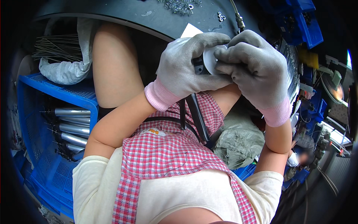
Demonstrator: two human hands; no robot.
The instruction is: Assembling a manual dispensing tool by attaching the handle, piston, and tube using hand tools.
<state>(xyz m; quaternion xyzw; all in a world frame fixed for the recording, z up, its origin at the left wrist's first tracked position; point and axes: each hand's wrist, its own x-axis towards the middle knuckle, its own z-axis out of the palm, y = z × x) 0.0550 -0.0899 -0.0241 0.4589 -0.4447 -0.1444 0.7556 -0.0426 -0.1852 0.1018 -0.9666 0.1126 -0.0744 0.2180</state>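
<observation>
Both my hands wear grey gloves with pink cuffs and meet above my lap, by the table edge. My left hand [181, 65] is closed around a round, pale silver disc-shaped part [209, 59], its fingers over the top and its thumb underneath. A black piece [198, 68] shows behind the disc, inside the left palm. My right hand [263, 69] has its thumb and fingertips pinched at the disc's right face. Whatever lies between those fingertips is hidden. Two black bars [197, 115] hang below the hands over my checked apron; whether they join the disc cannot be seen.
On the dark table [123, 8] lie a heap of small metal pieces [179, 5] and several small rings [221, 16]. A blue crate [28, 84] with silver tubes [74, 128] stands left. Blue bins [311, 30] sit at right; another person [292, 159] is beyond.
</observation>
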